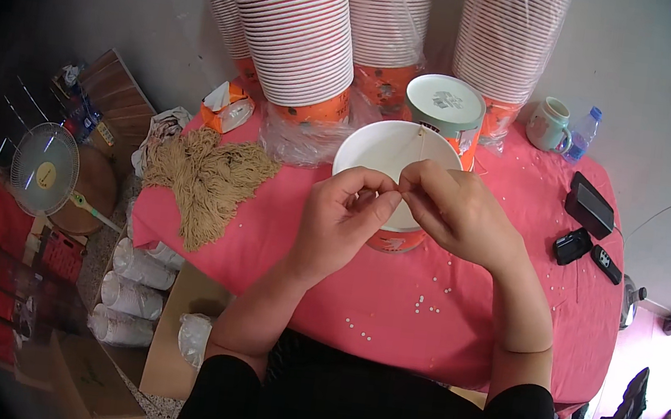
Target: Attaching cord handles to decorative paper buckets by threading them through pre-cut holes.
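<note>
My left hand (340,225) and my right hand (468,219) meet over the near rim of a white paper bucket (373,145) with an orange lower band. Their thumbs and fingers are pinched together, fingertips almost touching. Whatever lies between them is too small to make out. A thin tan cord (420,140) shows at the bucket's far rim and hangs down inside. The bucket stands upright on a table with a pink-red cloth (325,292). To its left lies a loose heap of tan cords (209,177).
Tall stacks of paper buckets (291,28) line the back, beside a lidded green tub (445,101). At right are a mug (548,125), a water bottle (584,135), a black box (590,206) and a remote (606,264). Small white bits (420,305) dot the cloth.
</note>
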Action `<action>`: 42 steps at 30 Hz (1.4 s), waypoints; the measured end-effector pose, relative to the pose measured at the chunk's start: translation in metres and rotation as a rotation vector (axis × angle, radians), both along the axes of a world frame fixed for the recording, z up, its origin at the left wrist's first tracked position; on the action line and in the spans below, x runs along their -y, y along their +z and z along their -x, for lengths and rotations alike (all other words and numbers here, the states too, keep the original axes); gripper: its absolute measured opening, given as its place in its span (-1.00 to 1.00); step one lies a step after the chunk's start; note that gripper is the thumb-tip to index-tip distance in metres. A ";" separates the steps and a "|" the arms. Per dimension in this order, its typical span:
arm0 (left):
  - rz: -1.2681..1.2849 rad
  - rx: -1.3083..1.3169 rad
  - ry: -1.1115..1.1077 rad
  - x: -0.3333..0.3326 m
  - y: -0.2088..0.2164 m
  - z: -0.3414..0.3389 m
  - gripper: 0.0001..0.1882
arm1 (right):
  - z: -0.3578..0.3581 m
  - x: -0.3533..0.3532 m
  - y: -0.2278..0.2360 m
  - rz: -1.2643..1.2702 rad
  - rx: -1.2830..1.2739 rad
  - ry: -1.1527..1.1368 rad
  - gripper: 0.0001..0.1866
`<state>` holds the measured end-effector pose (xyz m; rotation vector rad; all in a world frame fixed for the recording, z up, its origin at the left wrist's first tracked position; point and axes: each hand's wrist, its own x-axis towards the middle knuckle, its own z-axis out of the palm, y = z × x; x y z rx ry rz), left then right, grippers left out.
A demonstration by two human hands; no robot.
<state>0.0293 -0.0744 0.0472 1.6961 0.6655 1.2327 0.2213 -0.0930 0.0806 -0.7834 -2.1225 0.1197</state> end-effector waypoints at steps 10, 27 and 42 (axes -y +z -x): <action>0.029 -0.071 -0.037 0.003 0.004 0.002 -0.91 | 0.001 0.001 0.001 -0.171 0.076 -0.057 -0.77; 0.068 0.067 -0.048 -0.002 0.001 0.010 -0.88 | -0.007 -0.002 0.007 -0.082 0.013 -0.057 -0.82; -0.094 -0.154 0.041 0.018 -0.002 0.021 -0.95 | -0.004 0.003 0.012 -0.388 0.070 -0.129 -0.79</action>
